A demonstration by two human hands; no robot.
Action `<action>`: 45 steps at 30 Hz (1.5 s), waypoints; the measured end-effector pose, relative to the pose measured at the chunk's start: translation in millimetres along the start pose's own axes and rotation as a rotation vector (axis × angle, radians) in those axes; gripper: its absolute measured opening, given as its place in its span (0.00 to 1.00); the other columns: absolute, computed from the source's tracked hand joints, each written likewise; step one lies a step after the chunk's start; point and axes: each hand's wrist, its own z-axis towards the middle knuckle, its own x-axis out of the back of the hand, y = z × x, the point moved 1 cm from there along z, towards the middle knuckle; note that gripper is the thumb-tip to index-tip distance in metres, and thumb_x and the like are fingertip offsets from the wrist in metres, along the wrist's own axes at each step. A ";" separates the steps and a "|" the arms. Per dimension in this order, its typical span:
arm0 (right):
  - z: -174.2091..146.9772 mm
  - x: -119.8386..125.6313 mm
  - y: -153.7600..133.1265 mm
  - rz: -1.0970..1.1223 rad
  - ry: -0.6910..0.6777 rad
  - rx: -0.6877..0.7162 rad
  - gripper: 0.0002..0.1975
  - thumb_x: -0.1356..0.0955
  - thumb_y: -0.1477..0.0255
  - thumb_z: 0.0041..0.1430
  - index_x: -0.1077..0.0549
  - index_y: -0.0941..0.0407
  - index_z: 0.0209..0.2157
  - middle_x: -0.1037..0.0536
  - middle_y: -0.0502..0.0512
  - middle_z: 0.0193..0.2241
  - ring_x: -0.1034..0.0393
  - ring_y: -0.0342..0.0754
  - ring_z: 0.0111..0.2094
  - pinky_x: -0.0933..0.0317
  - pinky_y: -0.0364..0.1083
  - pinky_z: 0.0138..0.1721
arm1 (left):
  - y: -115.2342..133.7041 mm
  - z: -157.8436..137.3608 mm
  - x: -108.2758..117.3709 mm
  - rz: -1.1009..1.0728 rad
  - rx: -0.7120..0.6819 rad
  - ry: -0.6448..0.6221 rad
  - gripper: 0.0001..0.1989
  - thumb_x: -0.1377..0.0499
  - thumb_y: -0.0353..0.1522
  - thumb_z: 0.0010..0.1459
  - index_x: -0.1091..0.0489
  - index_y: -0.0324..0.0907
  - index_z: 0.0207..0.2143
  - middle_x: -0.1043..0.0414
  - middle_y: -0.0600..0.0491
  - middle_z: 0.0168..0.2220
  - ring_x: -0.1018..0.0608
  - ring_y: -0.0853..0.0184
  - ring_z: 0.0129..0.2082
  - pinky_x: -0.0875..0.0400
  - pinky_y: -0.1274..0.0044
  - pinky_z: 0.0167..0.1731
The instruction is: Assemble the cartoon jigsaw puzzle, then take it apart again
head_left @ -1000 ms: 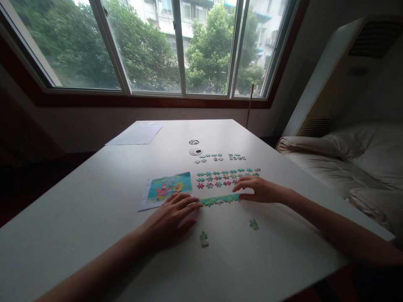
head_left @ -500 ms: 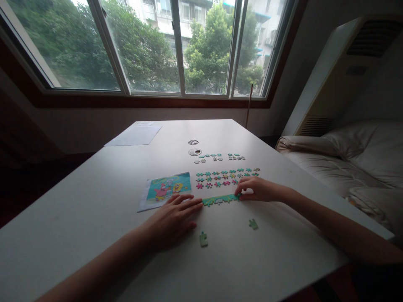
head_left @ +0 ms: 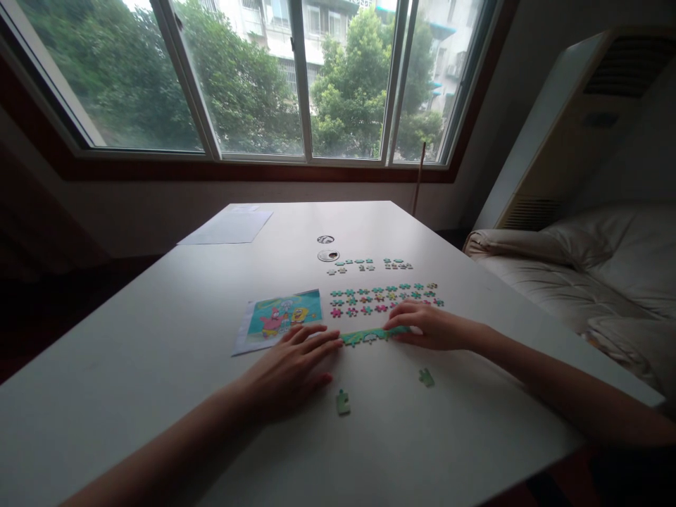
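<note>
Puzzle strip (head_left: 364, 337) is found lying flat on the white table (head_left: 158, 338), between your two hands, its length running roughly in line with the surface's far edge. Your left hand (head_left: 298, 362) is palm down, fingers extended and loosely spread, with fingertips at the strip's left end; it grips nothing and overlaps the near right corner of the picture card (head_left: 285, 310). Your right hand (head_left: 430, 325) is bent over the strip's right end, thumb and fingers in a narrow set; you cover that end, so whether it is pinched or merely pressed cannot be told.

Two loose green pieces lie on your side of the strip, apart from both hands: one piece (head_left: 343, 403) closer to the surface's near edge, the other piece (head_left: 426, 378) toward its right edge. Beyond the strip, toward the far edge, you have three rows of coloured pieces (head_left: 366, 310), the nearest row partly behind your right fingers. Farther on is a group of smaller-looking pieces (head_left: 362, 261), then two round fittings (head_left: 328, 255). Paper sheets (head_left: 227, 227) rest at the surface's far left corner. Past the right edge stands a pale sofa (head_left: 528, 260).
</note>
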 end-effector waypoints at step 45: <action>-25.3 12.1 -11.7 0.281 -0.337 -0.291 0.17 0.30 0.63 0.48 0.31 0.58 0.37 0.36 0.44 0.21 0.43 0.36 0.21 0.50 0.36 0.21 | 36.5 -9.2 22.5 -0.153 -0.064 0.014 0.09 0.53 0.27 0.61 0.34 0.43 0.38 0.34 0.49 0.33 0.32 0.62 0.37 0.36 0.70 0.39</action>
